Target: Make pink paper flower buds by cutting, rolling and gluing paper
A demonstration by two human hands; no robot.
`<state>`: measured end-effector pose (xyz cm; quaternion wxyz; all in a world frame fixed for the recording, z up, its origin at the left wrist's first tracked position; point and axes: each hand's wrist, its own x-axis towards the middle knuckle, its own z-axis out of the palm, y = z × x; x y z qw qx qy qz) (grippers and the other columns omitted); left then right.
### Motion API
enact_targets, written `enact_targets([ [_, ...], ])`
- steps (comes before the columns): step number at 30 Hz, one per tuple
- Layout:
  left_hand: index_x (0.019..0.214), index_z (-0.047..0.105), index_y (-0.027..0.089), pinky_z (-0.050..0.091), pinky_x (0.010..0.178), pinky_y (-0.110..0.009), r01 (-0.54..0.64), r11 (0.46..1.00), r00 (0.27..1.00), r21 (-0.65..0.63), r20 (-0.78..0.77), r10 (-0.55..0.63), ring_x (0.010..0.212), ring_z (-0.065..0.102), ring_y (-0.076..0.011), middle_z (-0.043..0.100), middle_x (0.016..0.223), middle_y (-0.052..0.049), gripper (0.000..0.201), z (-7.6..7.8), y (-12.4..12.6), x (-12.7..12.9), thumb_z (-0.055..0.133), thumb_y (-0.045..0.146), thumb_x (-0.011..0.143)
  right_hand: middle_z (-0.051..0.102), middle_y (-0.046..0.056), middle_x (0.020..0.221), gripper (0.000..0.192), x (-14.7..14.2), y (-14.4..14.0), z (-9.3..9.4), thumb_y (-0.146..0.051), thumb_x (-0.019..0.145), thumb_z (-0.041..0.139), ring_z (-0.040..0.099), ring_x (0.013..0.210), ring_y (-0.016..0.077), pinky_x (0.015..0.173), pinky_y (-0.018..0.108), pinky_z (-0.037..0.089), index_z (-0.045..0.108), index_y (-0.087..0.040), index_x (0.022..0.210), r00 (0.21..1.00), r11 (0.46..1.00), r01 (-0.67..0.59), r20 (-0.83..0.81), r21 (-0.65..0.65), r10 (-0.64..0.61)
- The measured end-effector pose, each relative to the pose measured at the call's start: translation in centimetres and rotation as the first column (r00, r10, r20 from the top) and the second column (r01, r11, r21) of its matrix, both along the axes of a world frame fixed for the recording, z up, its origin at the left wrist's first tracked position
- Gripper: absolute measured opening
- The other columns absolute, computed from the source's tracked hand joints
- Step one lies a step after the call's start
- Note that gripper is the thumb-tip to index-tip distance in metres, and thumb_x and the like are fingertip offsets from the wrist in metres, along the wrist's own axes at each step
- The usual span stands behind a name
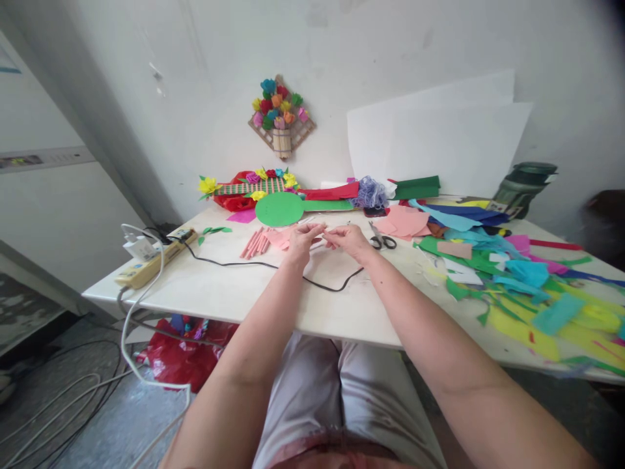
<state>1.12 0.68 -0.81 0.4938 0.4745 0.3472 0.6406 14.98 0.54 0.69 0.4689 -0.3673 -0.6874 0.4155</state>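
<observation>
My left hand [303,240] and my right hand [347,240] meet over the white table [234,293], fingertips close together around a small thin pale piece that is too small to make out clearly. Pink paper pieces [279,238] lie just under and left of my left hand. A bundle of pink rolled paper sticks [256,243] lies further left. Black-handled scissors [382,238] rest just right of my right hand. A green paper disc [279,209] lies beyond my hands.
A black cable [273,266] crosses the table from a power strip [155,258] at the left edge. Coloured paper scraps [512,280] cover the right side. Paper flowers [251,185] line the back; a flower basket [282,117] hangs on the wall. A red bag [183,355] lies underneath.
</observation>
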Motion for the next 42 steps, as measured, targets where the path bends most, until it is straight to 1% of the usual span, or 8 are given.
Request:
enact_targets([
  [3, 0.069, 0.065, 0.014, 0.044, 0.068, -0.027, 0.007, 1.000, 1.000, 0.006, 0.003, -0.007, 0.067, 0.059, -0.0125, 0.066, 0.077, -0.005, 0.028, 0.1, -0.1, 0.0, 0.075, 0.039, 0.058, 0.059, 0.001, 0.051, 0.036, 0.0, 0.1, -0.2, -0.051, 0.059, 0.070, 0.049, 0.048, 0.0104, 0.053, 0.025, 0.044, 0.067, -0.015, 0.062, 1.000, 1.000, -0.009, -0.008, -0.002, 0.009],
  [10, 0.099, 0.061, 0.015, 0.046, 0.075, -0.032, 0.049, 0.998, 0.996, -0.025, 0.077, -0.047, 0.074, 0.063, -0.0161, 0.068, 0.082, -0.006, 0.054, 0.2, -0.3, 0.2, 0.080, 0.034, 0.053, 0.061, 0.002, 0.054, 0.038, 0.2, 0.2, -0.3, -0.052, 0.060, 0.070, 0.050, 0.050, 0.0101, 0.055, 0.025, 0.044, 0.068, -0.014, 0.065, 1.000, 1.000, 0.022, -0.021, -0.007, -0.022],
  [18, 0.106, 0.061, 0.016, 0.044, 0.068, -0.027, -0.041, 0.999, 0.996, -0.010, 0.077, 0.041, 0.067, 0.062, -0.0133, 0.066, 0.072, -0.001, 0.061, 0.2, -0.1, -0.4, 0.081, 0.031, 0.050, 0.062, 0.003, 0.057, 0.036, 0.2, 0.3, -0.4, -0.048, 0.059, 0.072, 0.050, 0.049, 0.0085, 0.052, 0.023, 0.043, 0.068, -0.013, 0.068, 1.000, 0.995, 0.009, 0.008, -0.098, -0.008],
  [27, 0.112, 0.059, 0.019, 0.040, 0.058, -0.023, -0.090, 0.996, 0.992, 0.013, 0.086, 0.089, 0.063, 0.058, -0.0115, 0.062, 0.067, 0.001, 0.064, 0.0, 0.4, -0.8, 0.079, 0.032, 0.052, 0.061, 0.003, 0.054, 0.035, 0.1, 0.6, -0.5, -0.048, 0.060, 0.072, 0.048, 0.047, 0.0083, 0.051, 0.023, 0.044, 0.065, -0.014, 0.060, 0.999, 0.997, 0.028, -0.014, -0.077, -0.029],
  [33, 0.106, 0.061, 0.020, 0.043, 0.061, -0.024, -0.069, 0.997, 0.991, -0.022, 0.110, 0.071, 0.064, 0.060, -0.0116, 0.066, 0.078, -0.002, 0.059, 0.3, 0.2, -0.9, 0.079, 0.036, 0.053, 0.063, 0.004, 0.056, 0.032, 0.3, 0.6, -0.6, -0.044, 0.060, 0.072, 0.049, 0.048, 0.0086, 0.051, 0.023, 0.044, 0.066, -0.013, 0.062, 0.999, 0.997, 0.042, -0.010, -0.069, -0.043],
  [36, 0.096, 0.062, 0.020, 0.044, 0.060, -0.024, -0.117, 0.992, 0.979, -0.049, 0.160, 0.123, 0.062, 0.059, -0.0106, 0.067, 0.083, -0.004, 0.047, 0.3, 0.5, -1.1, 0.074, 0.045, 0.059, 0.064, 0.004, 0.058, 0.030, 0.5, 0.7, -0.5, -0.043, 0.061, 0.071, 0.049, 0.049, 0.0085, 0.052, 0.023, 0.044, 0.066, -0.013, 0.061, 0.999, 0.998, 0.039, -0.017, -0.056, -0.040],
  [39, 0.076, 0.058, 0.016, 0.044, 0.056, -0.024, -0.188, 0.981, 0.962, -0.039, 0.194, 0.192, 0.054, 0.056, -0.0096, 0.064, 0.069, -0.002, 0.040, 0.2, 0.7, -1.2, 0.070, 0.052, 0.062, 0.064, 0.004, 0.058, 0.032, 0.7, 0.9, -0.5, -0.045, 0.061, 0.071, 0.048, 0.047, 0.0082, 0.051, 0.023, 0.042, 0.065, -0.014, 0.060, 0.995, 0.996, 0.075, -0.061, -0.053, -0.079],
  [42, 0.065, 0.052, 0.015, 0.044, 0.054, -0.024, -0.167, 0.985, 0.970, -0.052, 0.167, 0.174, 0.047, 0.052, -0.0090, 0.058, 0.056, 0.000, 0.041, 0.1, 0.7, -1.2, 0.069, 0.053, 0.062, 0.064, 0.004, 0.057, 0.034, 0.8, 1.2, -0.5, -0.048, 0.059, 0.071, 0.048, 0.047, 0.0087, 0.050, 0.023, 0.043, 0.064, -0.014, 0.061, 0.983, 0.988, 0.141, -0.114, -0.055, -0.147],
])
